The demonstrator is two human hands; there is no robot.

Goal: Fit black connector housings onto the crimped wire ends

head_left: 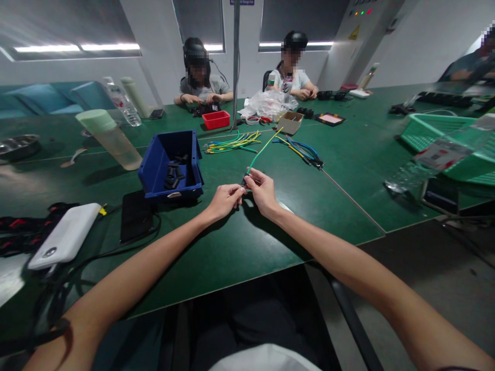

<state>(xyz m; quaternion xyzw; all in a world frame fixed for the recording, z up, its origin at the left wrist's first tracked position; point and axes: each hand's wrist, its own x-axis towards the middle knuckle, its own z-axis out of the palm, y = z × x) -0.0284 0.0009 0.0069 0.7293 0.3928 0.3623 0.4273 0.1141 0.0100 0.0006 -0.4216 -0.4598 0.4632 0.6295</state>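
Note:
My right hand (263, 191) is closed around the lower end of a green-and-yellow wire (264, 149), which sticks up and leans to the right. A small dark piece (245, 179) shows at the wire's end, between my fingertips. My left hand (227, 200) pinches at the bottom of that dark piece, its fingertips meeting those of my right hand. The piece is mostly hidden, so its kind cannot be made out. To the left stands a blue bin (172, 167) with several black sleeve-like parts (174, 176) in it.
Beyond my hands lie a bundle of yellow-green wires (232, 142) and another with blue wires (299, 148). A red tray (216, 120) and a cardboard box (290, 123) stand farther back. A white power bank (65, 237) is at left, a green basket (444, 141) at right. Two people sit opposite.

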